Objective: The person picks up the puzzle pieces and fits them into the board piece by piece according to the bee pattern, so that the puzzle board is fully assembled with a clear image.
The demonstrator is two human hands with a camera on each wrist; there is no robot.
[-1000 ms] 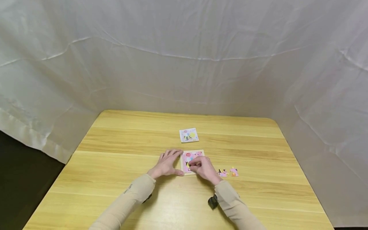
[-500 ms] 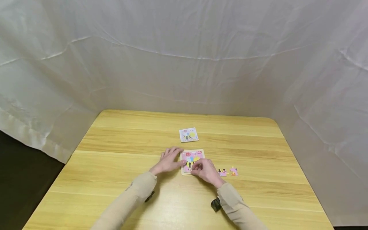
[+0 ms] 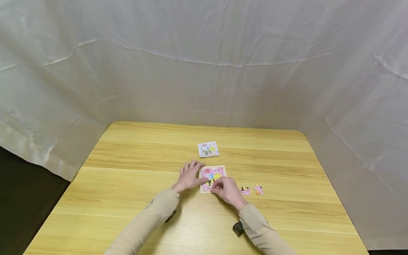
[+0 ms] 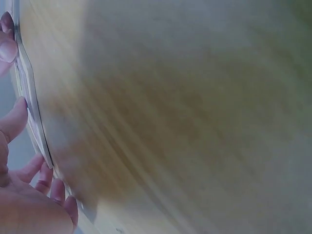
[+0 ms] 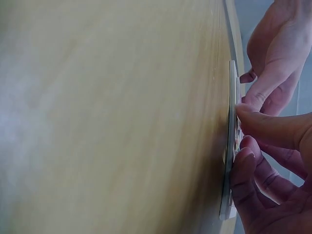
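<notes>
Two hands work a small square pink jigsaw board [image 3: 213, 178] lying flat on the pale wooden bench [image 3: 127, 198]. The left hand [image 3: 188, 177] rests open-fingered against its left edge; the right hand [image 3: 227, 190] pinches at its near corner. Thin, stiff and light, it likely slides easily, so edges suit gripping. Two loose pink pieces [image 3: 251, 191] lie just right of that grip.

We see a pale yellow wooden table [image 3: 134, 170] carrying a small square pink puzzle board [image 3: 213, 178], a white picture card [image 3: 208, 149] beyond it, and two loose pink puzzle pieces [image 3: 251, 190] just to its right.
</notes>
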